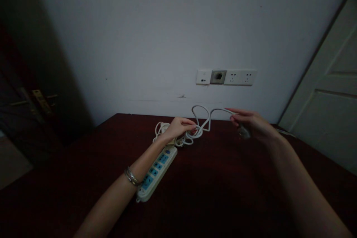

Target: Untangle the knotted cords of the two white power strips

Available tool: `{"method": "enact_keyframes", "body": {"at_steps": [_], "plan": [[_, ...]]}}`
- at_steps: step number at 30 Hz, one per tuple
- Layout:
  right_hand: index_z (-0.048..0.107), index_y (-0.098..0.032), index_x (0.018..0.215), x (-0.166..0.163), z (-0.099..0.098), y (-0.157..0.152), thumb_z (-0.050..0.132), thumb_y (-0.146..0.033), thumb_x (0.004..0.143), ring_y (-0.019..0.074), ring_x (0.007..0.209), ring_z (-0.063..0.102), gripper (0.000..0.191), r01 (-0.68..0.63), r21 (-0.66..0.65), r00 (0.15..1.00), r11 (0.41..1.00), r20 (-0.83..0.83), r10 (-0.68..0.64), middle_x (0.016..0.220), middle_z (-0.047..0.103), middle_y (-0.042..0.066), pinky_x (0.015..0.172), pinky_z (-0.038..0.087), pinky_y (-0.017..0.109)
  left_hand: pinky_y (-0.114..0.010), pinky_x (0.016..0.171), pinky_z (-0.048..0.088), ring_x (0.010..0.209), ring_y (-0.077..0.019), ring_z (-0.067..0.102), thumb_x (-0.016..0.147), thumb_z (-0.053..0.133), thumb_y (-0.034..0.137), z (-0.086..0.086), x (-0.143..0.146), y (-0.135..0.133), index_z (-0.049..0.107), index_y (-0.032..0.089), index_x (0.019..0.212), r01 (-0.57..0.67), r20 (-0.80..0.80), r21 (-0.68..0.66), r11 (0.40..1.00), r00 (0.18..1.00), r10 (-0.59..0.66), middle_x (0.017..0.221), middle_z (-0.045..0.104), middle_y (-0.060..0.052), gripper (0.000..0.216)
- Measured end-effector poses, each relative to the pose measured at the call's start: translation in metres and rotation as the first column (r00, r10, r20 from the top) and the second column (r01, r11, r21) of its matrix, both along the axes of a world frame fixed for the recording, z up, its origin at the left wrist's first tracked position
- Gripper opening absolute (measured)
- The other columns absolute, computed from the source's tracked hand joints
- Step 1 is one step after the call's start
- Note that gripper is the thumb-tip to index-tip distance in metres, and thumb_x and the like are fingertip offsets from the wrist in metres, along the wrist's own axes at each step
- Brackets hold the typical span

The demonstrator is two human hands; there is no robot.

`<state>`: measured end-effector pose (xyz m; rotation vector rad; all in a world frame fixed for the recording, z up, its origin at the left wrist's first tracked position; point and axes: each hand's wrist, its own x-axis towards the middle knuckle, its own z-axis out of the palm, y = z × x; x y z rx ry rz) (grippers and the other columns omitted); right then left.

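A white power strip (160,173) with blue sockets lies at a slant on the dark red table, partly covered by my left forearm. Its white cord (205,123) is looped and tangled beyond the strip. My left hand (181,128) pinches the tangled loops between thumb and fingers. Off to the right, my right hand (249,121) is closed around the far end of the cord, above the table. A pale, blurred piece that looks like the plug (244,132) hangs below the right fingers. Between the two hands the cord arches up in loose loops.
Wall sockets (240,77) and a switch-like plate (203,77) sit low on the wall behind the table (212,178). A pale door (331,81) stands at the right, a dark door with a brass handle (41,100) at the left. Another thin white strand (286,132) lies at the table's right back edge.
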<state>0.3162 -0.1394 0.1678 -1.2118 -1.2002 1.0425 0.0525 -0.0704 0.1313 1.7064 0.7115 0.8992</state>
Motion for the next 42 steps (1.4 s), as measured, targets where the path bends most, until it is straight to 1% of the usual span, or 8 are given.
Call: {"method": "enact_keyframes", "body": {"at_steps": [5, 13, 18, 22, 28, 34, 37, 42], "plan": [[0.062, -0.016, 0.116, -0.005, -0.001, 0.000, 0.069, -0.034, 0.068, 0.0083, 0.057, 0.045, 0.052, -0.183, -0.061, 0.946, 0.981, 0.261, 0.193, 0.067, 0.055, 0.001, 0.049, 0.035, 0.020, -0.024, 0.062, 0.047, 0.063, -0.0113, 0.062, 0.068, 0.071, 0.021, 0.000, 0.004, -0.003, 0.069, 0.010, 0.079, -0.033, 0.022, -0.059, 0.998, 0.999, 0.034, 0.073, 0.070, -0.006, 0.015], [0.058, -0.015, 0.120, -0.005, 0.001, 0.006, 0.069, -0.047, 0.066, 0.0067, 0.047, 0.033, 0.064, 0.080, 0.131, 0.920, 0.988, 0.371, -0.124, 0.052, 0.039, -0.005, 0.044, 0.024, 0.021, -0.020, 0.059, 0.045, 0.054, -0.0072, 0.056, 0.076, 0.062, 0.017, 0.009, 0.005, -0.012, 0.061, 0.011, 0.073, -0.082, 0.113, -0.069, 0.994, 0.990, 0.090, 0.060, 0.062, 0.001, 0.006], [0.048, -0.017, 0.131, -0.020, 0.003, -0.003, 0.068, -0.046, 0.069, 0.0056, 0.043, 0.024, 0.071, -0.105, 0.090, 0.964, 0.990, 0.253, 0.080, 0.047, 0.027, -0.009, 0.042, 0.018, 0.021, -0.022, 0.062, 0.045, 0.061, -0.0090, 0.059, 0.074, 0.066, 0.021, 0.002, 0.008, -0.009, 0.061, 0.011, 0.078, -0.081, 0.167, -0.075, 0.994, 0.982, 0.093, 0.070, 0.066, -0.002, 0.012], [0.045, -0.020, 0.134, -0.034, 0.003, -0.004, 0.065, -0.045, 0.071, 0.0055, 0.043, 0.026, 0.071, -0.213, 0.001, 0.882, 0.977, 0.430, 0.192, 0.049, 0.033, -0.008, 0.042, 0.016, 0.020, -0.022, 0.063, 0.045, 0.063, -0.0092, 0.059, 0.072, 0.068, 0.023, -0.003, 0.011, -0.008, 0.062, 0.011, 0.080, -0.056, 0.232, -0.101, 0.993, 0.970, 0.078, 0.073, 0.067, -0.004, 0.015], [0.050, -0.013, 0.129, -0.025, -0.006, 0.013, 0.059, -0.043, 0.074, 0.0091, 0.049, 0.038, 0.064, 0.003, 0.144, 0.813, 0.990, 0.576, -0.086, 0.058, 0.048, -0.001, 0.045, 0.029, 0.022, -0.020, 0.060, 0.042, 0.063, -0.0091, 0.058, 0.067, 0.071, 0.020, -0.001, 0.009, -0.008, 0.063, 0.010, 0.078, -0.043, 0.293, -0.177, 0.983, 0.952, 0.095, 0.072, 0.066, -0.004, 0.016], [0.064, -0.014, 0.095, 0.015, 0.004, 0.006, 0.060, -0.050, 0.071, 0.0072, 0.044, 0.034, 0.043, 0.294, 0.254, 0.901, 0.922, 0.250, -0.356, 0.053, 0.038, -0.004, 0.040, 0.027, 0.021, -0.021, 0.062, 0.041, 0.065, -0.0097, 0.056, 0.062, 0.075, 0.026, 0.001, 0.001, 0.000, 0.067, 0.010, 0.077, -0.102, 0.259, -0.079, 0.992, 0.959, 0.119, 0.072, 0.066, -0.003, 0.023], [0.062, -0.016, 0.084, 0.027, 0.011, -0.006, 0.070, -0.045, 0.063, 0.0056, 0.044, 0.030, 0.036, 0.378, 0.271, 0.920, 0.885, -0.002, -0.392, 0.052, 0.033, -0.005, 0.038, 0.026, 0.020, -0.022, 0.065, 0.042, 0.067, -0.0107, 0.056, 0.063, 0.074, 0.029, 0.001, -0.003, 0.005, 0.067, 0.011, 0.078, -0.125, 0.207, -0.021, 0.992, 0.970, 0.126, 0.073, 0.066, -0.003, 0.025], [0.057, -0.022, 0.072, 0.030, 0.016, -0.016, 0.072, -0.041, 0.064, 0.0052, 0.046, 0.028, 0.026, 0.443, 0.276, 0.896, 0.853, -0.111, -0.430, 0.052, 0.030, -0.004, 0.038, 0.023, 0.020, -0.022, 0.062, 0.042, 0.066, -0.0107, 0.057, 0.065, 0.073, 0.034, 0.003, -0.009, 0.010, 0.067, 0.012, 0.080, -0.166, 0.170, -0.008, 0.986, 0.972, 0.165, 0.074, 0.066, -0.003, 0.027]]}}
